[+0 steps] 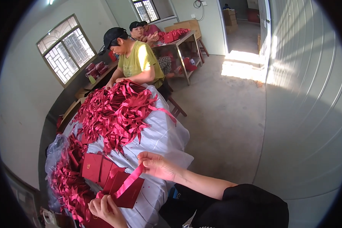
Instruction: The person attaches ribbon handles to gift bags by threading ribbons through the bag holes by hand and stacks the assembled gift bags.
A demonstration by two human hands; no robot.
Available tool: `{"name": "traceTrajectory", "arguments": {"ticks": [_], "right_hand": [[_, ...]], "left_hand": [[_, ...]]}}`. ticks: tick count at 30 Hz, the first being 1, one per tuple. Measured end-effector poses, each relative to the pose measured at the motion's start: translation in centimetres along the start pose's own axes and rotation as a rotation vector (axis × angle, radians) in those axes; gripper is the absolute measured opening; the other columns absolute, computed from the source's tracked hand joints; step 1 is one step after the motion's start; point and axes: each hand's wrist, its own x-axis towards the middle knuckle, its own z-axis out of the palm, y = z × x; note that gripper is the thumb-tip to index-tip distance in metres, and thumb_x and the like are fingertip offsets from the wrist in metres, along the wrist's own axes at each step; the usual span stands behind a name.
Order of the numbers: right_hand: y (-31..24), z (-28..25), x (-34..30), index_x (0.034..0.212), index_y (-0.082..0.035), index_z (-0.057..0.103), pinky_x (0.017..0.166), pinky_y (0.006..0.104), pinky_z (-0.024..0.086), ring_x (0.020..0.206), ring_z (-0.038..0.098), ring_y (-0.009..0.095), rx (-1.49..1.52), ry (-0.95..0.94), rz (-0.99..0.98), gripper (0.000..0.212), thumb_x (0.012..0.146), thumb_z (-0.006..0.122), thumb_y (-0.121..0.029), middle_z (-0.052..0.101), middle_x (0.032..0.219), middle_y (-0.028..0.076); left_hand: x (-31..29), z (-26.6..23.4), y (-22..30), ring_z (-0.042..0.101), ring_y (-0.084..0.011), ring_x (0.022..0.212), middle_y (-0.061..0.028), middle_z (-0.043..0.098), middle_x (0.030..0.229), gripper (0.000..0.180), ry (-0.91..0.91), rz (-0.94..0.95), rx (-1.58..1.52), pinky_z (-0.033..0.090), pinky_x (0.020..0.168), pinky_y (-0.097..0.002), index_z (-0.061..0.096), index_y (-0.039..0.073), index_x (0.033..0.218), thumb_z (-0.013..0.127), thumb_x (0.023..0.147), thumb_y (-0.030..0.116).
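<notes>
Ribbons (pixel 116 114) block the way ahead; a bag (pixel 56 152) crowds the left; over the cloth (pixel 165 135) rightward, there's passing room.

barred window (pixel 69 51) on left wall (pixel 21 81), open door (pixel 265 28), cardboard boxes (pixel 229 17) beyond it, partly sunlit floor (pixel 224 110)

Lit mainly by daylight, strongest near the doorway (pixel 243 40) — burnt to white in patches on the floor (pixel 239 70), streaked in bright bands and shadow across the ribbed right wall (pixel 307 83). Washed pale at the barred window (pixel 67 49); dimmer toward the lower left corner. Fairly crisp on the red ribbons (pixel 119 108), softer toward the far table (pixel 186 37). Bent strongly near the rim — bowed along the left wall (pixel 21 102), ringed in black.
</notes>
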Motion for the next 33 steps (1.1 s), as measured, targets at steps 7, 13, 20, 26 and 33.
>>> {"name": "traceTrajectory", "arguments": {"ticks": [7,13,20,26,33], "right_hand": [[1.6,3.3,0.0,0.122,-0.003,0.047,0.107,0.0396,0.036,0.1,0.057,0.017,0.345,-0.073,0.063,0.041,0.086,0.066,-0.012,0.059,0.09,0.001],[1.9,4.3,-0.5,0.127,-0.004,0.044,0.084,0.0314,0.044,0.074,0.051,0.009,0.223,-0.109,0.189,0.04,0.093,0.059,-0.02,0.049,0.082,-0.001],[2.5,5.7,-1.3,0.128,-0.003,0.042,0.065,0.0252,0.04,0.066,0.045,0.008,-0.288,-0.045,0.215,0.037,0.098,0.05,-0.023,0.049,0.079,0.002],[2.8,5.0,-0.4,0.108,0.0,0.051,0.063,0.0226,0.047,0.068,0.058,0.009,-0.659,-0.035,0.145,0.019,0.095,0.055,-0.013,0.065,0.084,0.009],[1.9,5.3,0.7,0.106,0.002,0.058,0.061,0.023,0.05,0.067,0.059,0.01,-0.889,0.218,0.026,0.017,0.093,0.057,-0.009,0.066,0.085,0.009]], "left_hand": [[1.4,-1.7,2.0,0.051,-0.0295,0.083,-0.0109,0.055,0.088,0.013,-0.056,-0.077,-0.052,0.042,0.074,-0.0421,0.067,0.007,0.083,0.064,0.086,0.019],[2.2,-1.7,1.6,0.052,-0.0299,0.084,-0.0114,0.058,0.089,0.01,-0.217,-0.053,-0.168,0.042,0.078,-0.0407,0.065,0.006,0.093,0.062,0.086,0.012],[3.1,-0.2,1.5,0.05,-0.0298,0.083,-0.0128,0.055,0.081,0.008,-0.326,-0.12,-0.274,0.039,0.076,-0.0397,0.055,0.0,0.088,0.059,0.083,0.004],[4.5,1.5,1.6,0.053,-0.0346,0.081,-0.0157,0.057,0.084,0.01,-0.327,-0.073,-0.344,0.041,0.076,-0.0422,0.055,0.0,0.092,0.056,0.082,0.003],[5.3,4.3,-0.2,0.056,-0.0304,0.072,-0.0141,0.061,0.075,0.006,-0.359,-0.151,-0.568,0.038,0.074,-0.0365,0.059,0.001,0.085,0.061,0.081,0.005]]}}
